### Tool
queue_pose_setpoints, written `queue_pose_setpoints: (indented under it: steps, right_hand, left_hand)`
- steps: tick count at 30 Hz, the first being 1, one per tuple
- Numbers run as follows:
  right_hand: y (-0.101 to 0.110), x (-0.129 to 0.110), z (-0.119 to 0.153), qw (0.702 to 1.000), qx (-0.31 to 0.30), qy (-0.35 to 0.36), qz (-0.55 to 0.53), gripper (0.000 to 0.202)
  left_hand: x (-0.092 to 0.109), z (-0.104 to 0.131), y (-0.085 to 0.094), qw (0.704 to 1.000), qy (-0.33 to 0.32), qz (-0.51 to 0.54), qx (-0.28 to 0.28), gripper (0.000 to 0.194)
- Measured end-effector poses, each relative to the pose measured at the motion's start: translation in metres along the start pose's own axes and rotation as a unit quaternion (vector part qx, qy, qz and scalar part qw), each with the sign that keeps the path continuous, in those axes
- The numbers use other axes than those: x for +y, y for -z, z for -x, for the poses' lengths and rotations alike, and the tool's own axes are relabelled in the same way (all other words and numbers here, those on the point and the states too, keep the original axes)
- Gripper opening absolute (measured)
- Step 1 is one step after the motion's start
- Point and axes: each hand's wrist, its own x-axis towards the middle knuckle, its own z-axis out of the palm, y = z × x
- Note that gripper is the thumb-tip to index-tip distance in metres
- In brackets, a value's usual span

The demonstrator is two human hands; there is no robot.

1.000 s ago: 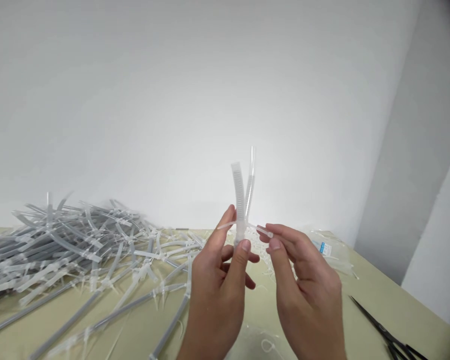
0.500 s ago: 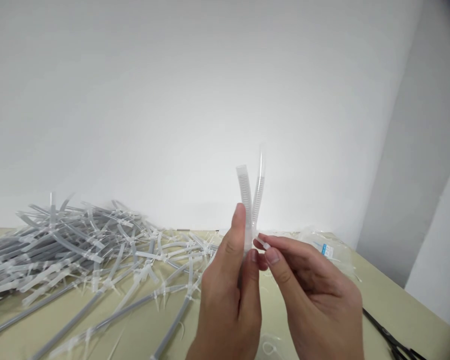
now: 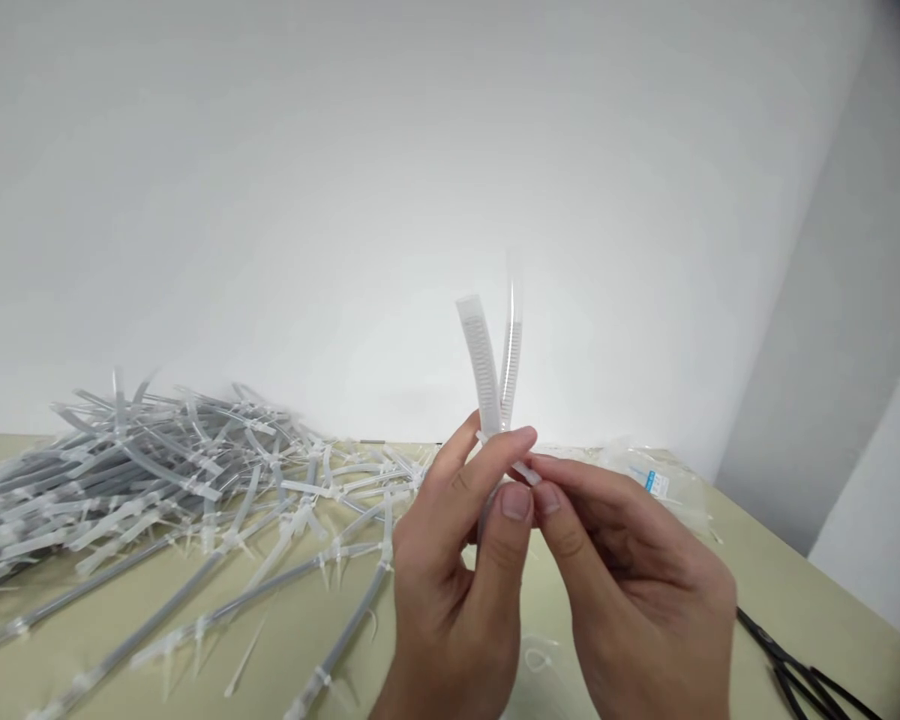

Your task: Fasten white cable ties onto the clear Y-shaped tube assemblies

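Two clear ribbed tube branches form an upright V, the left branch (image 3: 480, 360) wider and the right one (image 3: 511, 350) thinner and taller. My left hand (image 3: 465, 570) is closed round their lower part, which its fingers mostly hide. Between the thumb and forefinger of my right hand (image 3: 630, 580) is pinched a small white cable tie (image 3: 526, 473), close against the left hand's fingertips. The joint of the tubes is hidden behind the fingers.
A large pile of grey and clear branched tubes (image 3: 157, 450) covers the table's left side, with single tubes lying nearer. Black scissors (image 3: 787, 665) lie at the lower right, and a clear plastic bag (image 3: 664, 490) behind my right hand.
My left forefinger has come over the front of the tubes, and its thumb now sits beside the right fingertips. The tubes have risen slightly and shifted left in view.
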Motion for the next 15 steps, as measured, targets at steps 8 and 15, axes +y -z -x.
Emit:
queue_pose_setpoints:
  steps: [8,15]
  right_hand:
    - [-0.0019,-0.002,0.0035,1.0,-0.005,0.018,-0.01,0.017]
    - [-0.0027,-0.0037,0.0046,1.0,-0.002,0.018,-0.007,0.017]
  left_hand:
    - [0.0013,0.0013,0.0016,1.0,-0.007,0.003,0.012,0.018]
    - [0.0057,-0.0005,0.0004,1.0,-0.015,0.0,0.023,0.016]
